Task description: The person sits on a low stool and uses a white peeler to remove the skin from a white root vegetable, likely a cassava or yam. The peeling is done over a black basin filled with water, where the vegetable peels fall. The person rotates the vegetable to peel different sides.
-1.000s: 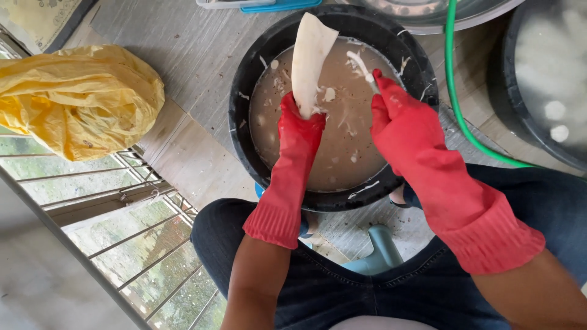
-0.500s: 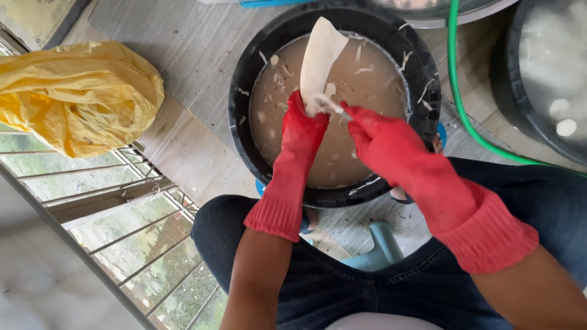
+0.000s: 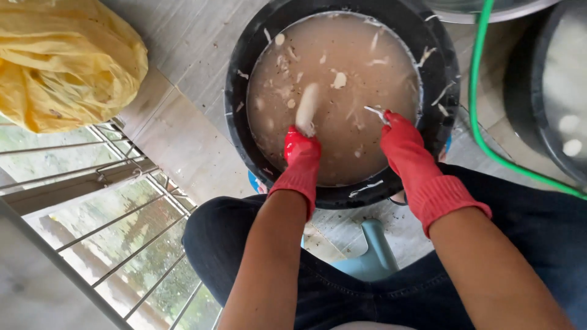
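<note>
Head view, two red-gloved hands in one black tub [image 3: 244,73]; left hand [image 3: 301,146] grip holding one pale root [image 3: 307,108]; right hand [image 3: 400,137] grip holding one peeler [image 3: 374,112]

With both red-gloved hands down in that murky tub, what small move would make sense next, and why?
Probably lift the pale peeled root out of the cloudy brown water: the left hand grips its lower end, half sunk in the black round tub, while the right hand holds a small blade beside it.

Your tiled floor [image 3: 183,146] carries: black basin [image 3: 244,91] at centre; yellow plastic bag [image 3: 61,61] at ten o'clock; green hose [image 3: 483,134] and dark tub [image 3: 538,110] at two o'clock.
</note>
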